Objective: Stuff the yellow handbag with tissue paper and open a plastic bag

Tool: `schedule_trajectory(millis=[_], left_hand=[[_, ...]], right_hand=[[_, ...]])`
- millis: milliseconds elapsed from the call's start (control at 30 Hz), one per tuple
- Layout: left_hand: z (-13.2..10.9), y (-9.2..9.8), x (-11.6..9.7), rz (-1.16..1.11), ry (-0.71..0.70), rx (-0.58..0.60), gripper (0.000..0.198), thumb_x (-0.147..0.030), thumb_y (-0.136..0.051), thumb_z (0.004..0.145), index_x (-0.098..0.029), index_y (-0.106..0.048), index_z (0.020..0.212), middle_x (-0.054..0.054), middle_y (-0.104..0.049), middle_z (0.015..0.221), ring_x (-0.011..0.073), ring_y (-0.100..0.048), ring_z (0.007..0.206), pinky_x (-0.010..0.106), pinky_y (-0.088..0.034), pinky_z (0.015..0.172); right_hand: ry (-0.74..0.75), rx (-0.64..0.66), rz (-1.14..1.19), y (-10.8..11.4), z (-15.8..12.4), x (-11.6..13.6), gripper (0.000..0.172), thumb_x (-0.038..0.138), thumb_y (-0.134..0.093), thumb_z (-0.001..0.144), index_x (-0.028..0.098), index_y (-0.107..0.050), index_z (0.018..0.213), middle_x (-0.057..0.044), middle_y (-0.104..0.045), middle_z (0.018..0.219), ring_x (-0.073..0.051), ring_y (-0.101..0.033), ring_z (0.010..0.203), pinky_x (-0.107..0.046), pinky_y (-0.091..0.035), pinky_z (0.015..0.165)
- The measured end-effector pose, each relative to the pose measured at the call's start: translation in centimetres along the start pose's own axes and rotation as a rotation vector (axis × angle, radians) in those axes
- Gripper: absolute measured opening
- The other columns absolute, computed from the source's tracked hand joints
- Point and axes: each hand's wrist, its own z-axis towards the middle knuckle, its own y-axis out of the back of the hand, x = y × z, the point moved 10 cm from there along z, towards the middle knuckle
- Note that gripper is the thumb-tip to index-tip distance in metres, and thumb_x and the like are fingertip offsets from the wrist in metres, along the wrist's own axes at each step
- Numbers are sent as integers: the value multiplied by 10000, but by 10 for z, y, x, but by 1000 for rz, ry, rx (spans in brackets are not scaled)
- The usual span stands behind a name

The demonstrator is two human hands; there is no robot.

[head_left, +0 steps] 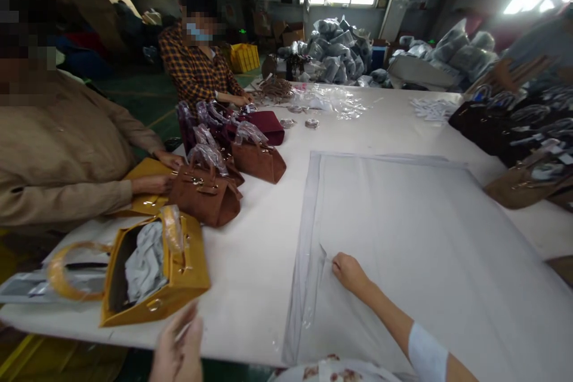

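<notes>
My right hand [351, 273] is closed in a pinch on the lifted edge of a thin, pale plastic sheet [331, 316], top of a wide flat stack [403, 215] on the table. Low in the view, my left hand [179, 346] is blurred by motion, so its grip is unclear. Just beyond it stands a yellow handbag [185, 268], tilted towards the left, with crumpled grey-white stuffing [147, 262] in its mouth. Plastic film wraps its handles.
Brown handbags [206, 194] and dark red ones [268, 125] line the table's left side. Two co-workers [67, 149] [192, 65] handle bags there. Dark bags [487, 128] crowd the right. Clear plastic scraps [344, 101] lie at the back, before heaped wrapped bundles [335, 48].
</notes>
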Motion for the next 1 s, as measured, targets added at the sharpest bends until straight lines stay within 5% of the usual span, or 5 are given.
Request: schedule_trajectory(millis=[133,300,533,767,1000], left_hand=[[-41,-116,-13,14,17,474,474,-607,-567,747,-227,-690,1001,97,-749,1118,319,-670,1119,483,-542,1016],[-73,-196,-13,42,-94,704,351,-475,-512,795,-213,-708,922,92,-768,988,260,-708,980,404,-563,932],[-101,-250,-46,-4,-73,784,337,-465,-496,784,-208,-704,849,73,-758,884,253,-700,873,386,-551,843],[-114,-292,-104,-82,-94,829,403,-566,-527,793,-193,-670,843,57,-722,841,237,-661,846,344,-505,801],[-110,-309,-111,-81,-49,795,326,-526,-586,656,-205,-616,706,45,-673,755,227,-615,761,342,-468,761]], right_hand=[[-15,-89,239,13,-5,-18,282,116,-422,847,158,-663,707,-71,-687,794,-195,-614,781,-278,-423,739],[-67,-194,531,28,-15,-48,296,263,-419,795,169,-676,680,-45,-673,728,-209,-592,742,-302,-437,702],[-118,-233,810,42,-30,-72,439,480,-430,771,140,-708,786,-39,-632,672,-210,-575,685,-319,-474,657],[24,-283,804,69,-42,-51,343,458,-447,791,188,-634,694,-50,-630,756,-215,-573,773,-324,-431,732],[145,-287,756,74,-43,-35,275,400,-427,800,212,-487,608,-12,-506,668,-187,-498,685,-318,-367,675]])
